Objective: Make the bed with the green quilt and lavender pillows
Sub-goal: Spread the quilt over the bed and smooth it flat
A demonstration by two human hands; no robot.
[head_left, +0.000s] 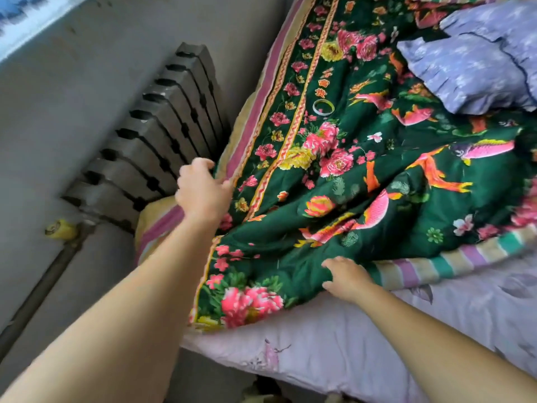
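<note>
The green quilt (363,181), printed with pink flowers and fish, lies rumpled across the bed, with its striped underside (453,263) turned up along the near edge. My left hand (200,190) grips the quilt's pink-striped left edge beside the radiator. My right hand (345,277) pinches a fold at the quilt's near edge, over the pale lilac sheet (377,350). Two lavender pillows (476,71) lie on the quilt at the upper right, one overlapping the other.
A dark cast-iron radiator (162,126) stands against the grey wall close to the bed's left side, with a pipe and a yellow valve (61,228) below it. A pale ring (323,107) rests on the quilt. A window edge shows at the top left.
</note>
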